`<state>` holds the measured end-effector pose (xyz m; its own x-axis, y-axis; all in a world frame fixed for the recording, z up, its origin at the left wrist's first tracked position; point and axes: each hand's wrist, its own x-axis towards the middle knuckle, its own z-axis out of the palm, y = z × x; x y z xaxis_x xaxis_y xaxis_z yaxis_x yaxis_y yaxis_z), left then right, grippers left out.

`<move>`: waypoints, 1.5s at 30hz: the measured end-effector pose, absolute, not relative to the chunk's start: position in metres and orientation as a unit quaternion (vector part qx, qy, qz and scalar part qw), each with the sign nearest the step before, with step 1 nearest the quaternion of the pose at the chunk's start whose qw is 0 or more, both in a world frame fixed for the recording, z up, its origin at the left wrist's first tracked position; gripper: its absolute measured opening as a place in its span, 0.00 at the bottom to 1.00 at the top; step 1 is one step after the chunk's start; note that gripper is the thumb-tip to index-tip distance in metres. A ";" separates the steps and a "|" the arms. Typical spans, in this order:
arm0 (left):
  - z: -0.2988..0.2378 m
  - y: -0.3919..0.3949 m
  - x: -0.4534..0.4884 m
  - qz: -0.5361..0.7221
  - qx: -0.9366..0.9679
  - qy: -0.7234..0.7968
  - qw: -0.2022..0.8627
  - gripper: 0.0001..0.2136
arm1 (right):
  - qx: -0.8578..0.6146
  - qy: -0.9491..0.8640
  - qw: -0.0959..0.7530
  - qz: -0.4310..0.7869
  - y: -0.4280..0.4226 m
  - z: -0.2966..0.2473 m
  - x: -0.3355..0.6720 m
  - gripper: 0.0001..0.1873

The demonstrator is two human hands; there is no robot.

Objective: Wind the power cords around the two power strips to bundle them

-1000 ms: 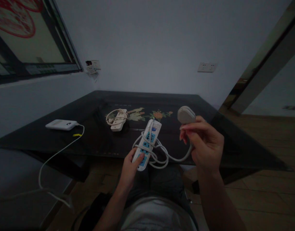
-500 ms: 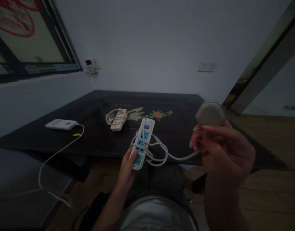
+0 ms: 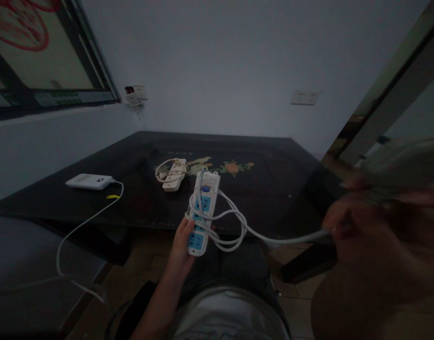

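My left hand is closed around the lower end of a white power strip with blue socket faces, tilted up over the table's front edge. Loops of its white cord wrap the strip and hang off its right side. From there the cord runs right to my right hand, which is raised close to the camera and blurred. Its fingers pinch the cord's plug, a pale, smeared shape at the right edge.
A second power strip, wound in its own cord, lies on the dark table. At the left sits a white device with a cable hanging over the edge. Wall sockets are behind.
My right hand has pulled the plug further right and nearer the camera, drawing out more cord. My left hand and the power strip have shifted slightly left and down.
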<state>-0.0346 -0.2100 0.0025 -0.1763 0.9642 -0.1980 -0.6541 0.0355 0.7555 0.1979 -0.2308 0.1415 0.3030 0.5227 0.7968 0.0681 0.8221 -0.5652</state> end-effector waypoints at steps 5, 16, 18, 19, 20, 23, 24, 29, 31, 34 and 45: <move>0.007 -0.215 -0.034 0.664 0.263 0.374 0.591 0.26 | -0.360 -0.631 0.659 0.195 -0.170 0.135 0.220 0.12; 0.010 -0.220 -0.035 0.655 0.314 0.374 0.577 0.30 | -0.335 -0.862 0.247 0.290 -0.118 0.077 0.176 0.17; 0.011 -0.217 -0.033 0.660 0.308 0.374 0.575 0.28 | -0.271 -0.856 0.261 0.355 -0.123 0.076 0.175 0.20; 0.012 -0.216 -0.032 0.665 0.302 0.376 0.571 0.27 | -0.254 -0.844 0.270 0.388 -0.126 0.077 0.175 0.19; 0.011 -0.214 -0.031 0.671 0.293 0.379 0.565 0.26 | -0.246 -0.827 0.275 0.423 -0.129 0.077 0.176 0.18; 0.009 -0.208 -0.029 0.693 0.261 0.394 0.543 0.24 | -0.231 -0.793 0.259 0.501 -0.137 0.081 0.176 0.47; 0.007 -0.207 -0.029 0.698 0.254 0.400 0.538 0.23 | -0.223 -0.797 0.253 0.501 -0.139 0.082 0.176 0.53; 0.005 -0.204 -0.028 0.710 0.264 0.417 0.503 0.23 | -0.228 -0.878 0.256 0.333 -0.145 0.081 0.167 0.48; 0.005 -0.204 -0.027 0.709 0.273 0.422 0.495 0.23 | -0.280 -0.881 0.267 0.270 -0.146 0.075 0.160 0.46; 0.005 -0.204 -0.027 0.705 0.281 0.425 0.494 0.23 | -0.348 -0.870 0.289 0.197 -0.148 0.064 0.153 0.43; 0.000 -0.203 -0.030 0.683 0.331 0.454 0.467 0.19 | -0.315 -0.859 0.400 0.048 -0.149 0.052 0.156 0.15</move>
<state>-0.0296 -0.2026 0.0005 -0.3458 0.9379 0.0281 -0.3367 -0.1521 0.9292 0.1562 -0.1490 0.0525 -0.4817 0.5808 0.6562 0.5034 0.7964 -0.3352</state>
